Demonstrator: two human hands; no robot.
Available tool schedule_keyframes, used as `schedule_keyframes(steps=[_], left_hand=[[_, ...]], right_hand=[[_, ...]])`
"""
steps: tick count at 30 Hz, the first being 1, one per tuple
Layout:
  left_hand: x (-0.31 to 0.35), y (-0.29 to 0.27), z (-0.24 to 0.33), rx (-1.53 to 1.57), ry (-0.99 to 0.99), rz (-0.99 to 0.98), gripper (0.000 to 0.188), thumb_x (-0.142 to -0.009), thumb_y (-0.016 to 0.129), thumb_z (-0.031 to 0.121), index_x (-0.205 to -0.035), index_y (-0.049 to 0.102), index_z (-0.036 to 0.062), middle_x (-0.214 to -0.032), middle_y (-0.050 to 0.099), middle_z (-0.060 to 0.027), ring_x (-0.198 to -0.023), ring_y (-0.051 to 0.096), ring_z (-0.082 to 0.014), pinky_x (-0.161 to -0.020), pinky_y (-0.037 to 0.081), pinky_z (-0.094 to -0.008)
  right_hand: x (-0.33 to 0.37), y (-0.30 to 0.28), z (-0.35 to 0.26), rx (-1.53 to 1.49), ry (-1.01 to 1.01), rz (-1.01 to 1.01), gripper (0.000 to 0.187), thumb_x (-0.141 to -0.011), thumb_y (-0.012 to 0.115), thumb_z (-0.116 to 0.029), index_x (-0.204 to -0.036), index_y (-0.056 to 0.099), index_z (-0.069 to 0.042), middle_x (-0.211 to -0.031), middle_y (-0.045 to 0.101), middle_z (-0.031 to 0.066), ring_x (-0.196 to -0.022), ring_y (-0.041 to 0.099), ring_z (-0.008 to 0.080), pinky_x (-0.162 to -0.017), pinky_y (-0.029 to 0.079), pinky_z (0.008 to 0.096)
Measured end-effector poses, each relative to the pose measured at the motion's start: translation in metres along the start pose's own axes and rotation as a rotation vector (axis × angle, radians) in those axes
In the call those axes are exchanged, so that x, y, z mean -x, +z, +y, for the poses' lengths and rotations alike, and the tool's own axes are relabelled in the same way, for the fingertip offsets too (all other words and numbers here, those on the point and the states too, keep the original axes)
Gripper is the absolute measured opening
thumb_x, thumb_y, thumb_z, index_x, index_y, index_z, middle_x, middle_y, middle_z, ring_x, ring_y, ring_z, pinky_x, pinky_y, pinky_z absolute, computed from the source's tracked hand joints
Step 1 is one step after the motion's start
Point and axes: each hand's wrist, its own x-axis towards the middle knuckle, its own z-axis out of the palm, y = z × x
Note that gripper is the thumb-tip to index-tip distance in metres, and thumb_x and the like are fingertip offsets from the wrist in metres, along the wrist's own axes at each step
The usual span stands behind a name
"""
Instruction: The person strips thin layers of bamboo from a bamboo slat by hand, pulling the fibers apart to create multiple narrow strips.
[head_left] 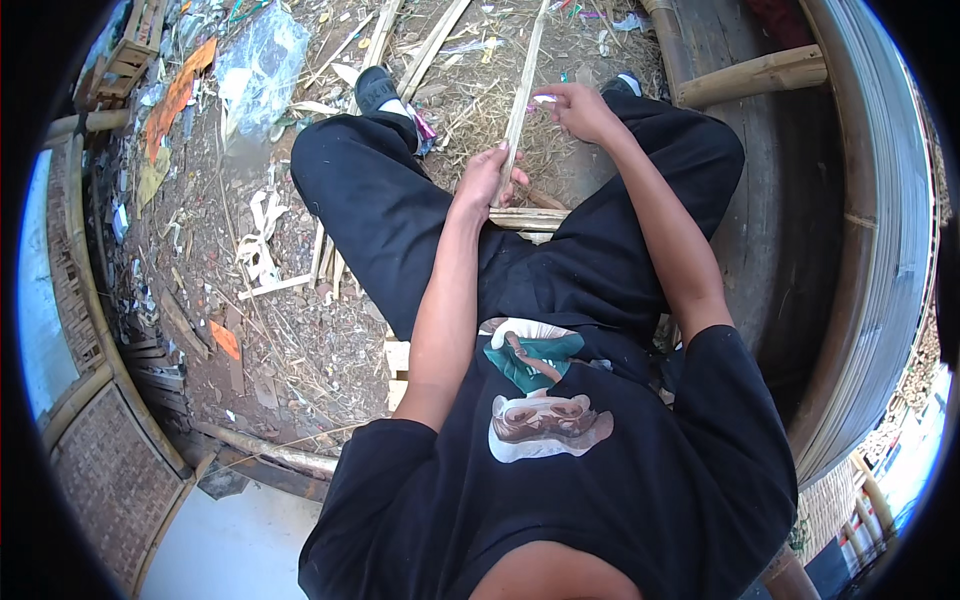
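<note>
In the upper centre of the frame, the left hand (484, 182) is gripping the lower part of a long, pale wooden strip (524, 92), which is running up to the top edge at a slight tilt. To its right, the right hand (583, 112) is pointing bent fingers toward the strip; a small pale object (544, 98) is showing at the fingertips, but whether the hand is gripping it cannot be told. Below the left hand, short slats (530, 219) are lying between the legs in black trousers (385, 205). Further out, loose strips (430, 48) are resting on the littered ground (320, 385) at the top. A clear plastic sheet (262, 70) and an orange scrap (180, 97) are occupying the upper left, while a bamboo pole (755, 78) is spanning the upper right.
</note>
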Motion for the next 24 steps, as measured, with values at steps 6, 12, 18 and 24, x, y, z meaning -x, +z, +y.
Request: schedule_keyframes(steps=[6, 12, 18, 24], left_hand=[[0.006, 0.002, 0.005, 0.129, 0.007, -0.022, 0.031, -0.1, 0.035, 0.03, -0.1, 0.053, 0.0053, -0.061, 0.057, -0.0075, -0.033, 0.035, -0.008, -0.031, 0.029, -0.0236], [0.007, 0.006, 0.005, 0.178, -0.021, -0.008, 0.029, -0.1, 0.036, 0.03, -0.101, 0.052, 0.0056, -0.057, 0.05, -0.0022, -0.032, 0.03, -0.0056, -0.029, 0.024, -0.0213], [0.004, 0.003, 0.002, 0.201, -0.02, -0.034, 0.03, -0.1, 0.037, 0.031, -0.098, 0.053, 0.0051, -0.055, 0.046, -0.0002, -0.033, 0.032, -0.0061, -0.031, 0.028, -0.0222], [0.007, 0.006, 0.002, 0.219, -0.018, -0.047, 0.028, -0.1, 0.036, 0.026, -0.101, 0.052, 0.0036, -0.053, 0.043, -0.0002, -0.031, 0.03, -0.0055, -0.028, 0.025, -0.0215]], right_hand=[[-0.031, 0.023, 0.017, -0.223, -0.063, 0.093, 0.029, -0.089, 0.054, -0.008, -0.116, 0.064, -0.014, -0.081, 0.067, 0.0082, -0.068, 0.06, 0.0121, -0.069, 0.048, 0.029], [-0.045, 0.038, 0.033, -0.064, -0.156, 0.243, 0.029, -0.091, 0.051, -0.009, -0.113, 0.066, -0.02, -0.093, 0.07, 0.0091, -0.08, 0.067, 0.0187, -0.075, 0.05, 0.0317], [-0.053, 0.044, 0.036, 0.023, -0.219, 0.337, 0.031, -0.089, 0.05, -0.009, -0.112, 0.067, -0.023, -0.09, 0.069, 0.0121, -0.08, 0.068, 0.021, -0.073, 0.051, 0.0319], [-0.046, 0.044, 0.037, -0.079, -0.011, 0.14, 0.027, -0.091, 0.053, -0.014, -0.113, 0.066, -0.021, -0.097, 0.069, 0.01, -0.083, 0.065, 0.0151, -0.077, 0.049, 0.0286]])
